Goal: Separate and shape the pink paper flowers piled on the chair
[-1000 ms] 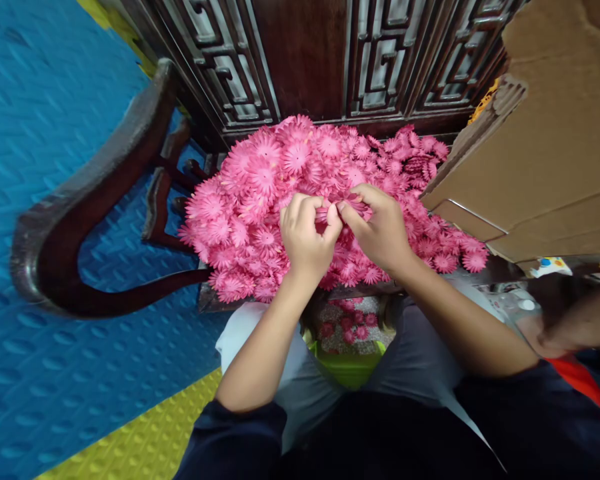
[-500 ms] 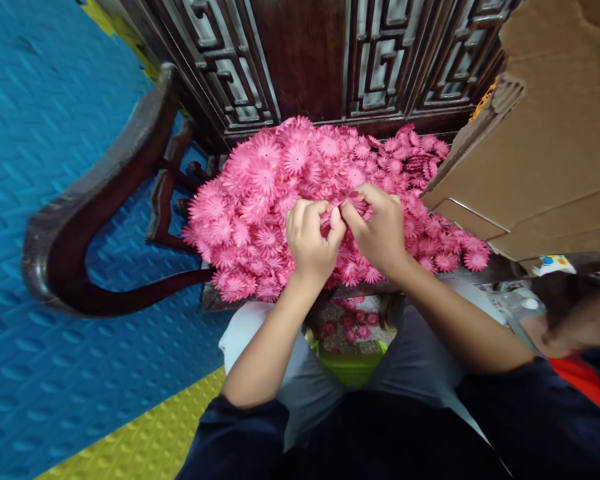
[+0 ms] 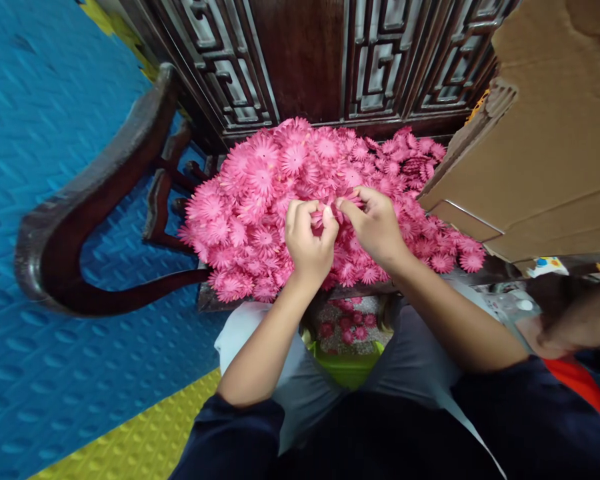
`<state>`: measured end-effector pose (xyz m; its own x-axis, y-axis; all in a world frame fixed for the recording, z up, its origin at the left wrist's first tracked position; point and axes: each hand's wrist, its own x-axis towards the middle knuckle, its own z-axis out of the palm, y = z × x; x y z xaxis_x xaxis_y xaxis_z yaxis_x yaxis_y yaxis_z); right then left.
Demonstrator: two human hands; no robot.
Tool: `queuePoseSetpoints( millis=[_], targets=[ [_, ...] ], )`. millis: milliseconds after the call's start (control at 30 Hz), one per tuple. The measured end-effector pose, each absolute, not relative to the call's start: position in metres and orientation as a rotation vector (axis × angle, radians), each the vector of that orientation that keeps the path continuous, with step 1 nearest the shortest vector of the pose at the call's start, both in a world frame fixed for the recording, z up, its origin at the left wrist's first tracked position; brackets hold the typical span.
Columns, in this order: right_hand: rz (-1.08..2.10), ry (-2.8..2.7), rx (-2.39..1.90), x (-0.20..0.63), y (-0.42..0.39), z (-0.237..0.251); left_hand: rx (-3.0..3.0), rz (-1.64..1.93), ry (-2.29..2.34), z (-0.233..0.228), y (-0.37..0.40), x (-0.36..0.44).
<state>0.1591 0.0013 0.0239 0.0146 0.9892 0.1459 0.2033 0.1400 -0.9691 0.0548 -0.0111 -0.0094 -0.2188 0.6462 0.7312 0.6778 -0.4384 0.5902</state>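
A large heap of pink artificial flowers (image 3: pixel 263 180), with thin pointed petals, covers the dark wooden seat in front of me. Over the middle of the heap, my left hand (image 3: pixel 310 243) is closed in a pinch, thumb against curled fingers, with pink petals between them. Just to its right, my right hand (image 3: pixel 377 227) pinches a pink flower (image 3: pixel 353 199) between thumb and fingers. The fingertips of both hands are close together. Where the held petals end and the heap behind begins is hard to make out.
A curved wooden armrest (image 3: pixel 55 233) stands at left, a carved lattice back (image 3: pixel 300 60) behind. Cardboard (image 3: pixel 545 147) leans at right, near another person's arm (image 3: pixel 585 317). Below, between my knees, is a green plastic container (image 3: pixel 350 367), with several fallen flowers (image 3: pixel 347 327) on the floor.
My right fingertips have drawn slightly away from my left ones, opening a small gap. The right thumb has straightened a little. The view has shifted slightly.
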Motion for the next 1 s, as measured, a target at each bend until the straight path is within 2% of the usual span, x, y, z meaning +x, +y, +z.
queuePoseSetpoints(
  millis=[167, 233, 300, 367, 633, 833, 1000],
  targets=[
    [0.742, -1.474, -1.300, 0.158, 0.003, 0.019, -1.852, -2.035, -1.760, -0.010, -0.012, 0.064],
    [0.759, -1.416, -1.330, 0.172, 0.015, 0.017, -1.762, -2.085, -1.639, -0.007, -0.014, 0.062],
    [0.580, -1.166, -1.397, 0.192, 0.029, 0.018, -1.606, -2.140, -1.441, 0.000, -0.015, 0.052],
    [0.470, -1.096, -1.337, 0.210, 0.040, 0.023, -1.449, -2.139, -1.510, 0.008, -0.014, 0.038],
    [1.119, -1.243, -1.234, 0.184, 0.014, 0.040, -1.588, -1.665, -1.834, 0.017, 0.005, -0.002],
    [1.282, -1.219, -1.223, 0.180, 0.007, 0.038, -1.584, -1.276, -2.158, 0.012, 0.025, -0.015],
    [1.309, -1.204, -1.240, 0.181, 0.010, 0.035, -1.666, -1.393, -2.075, 0.005, 0.026, -0.015]
  ],
)
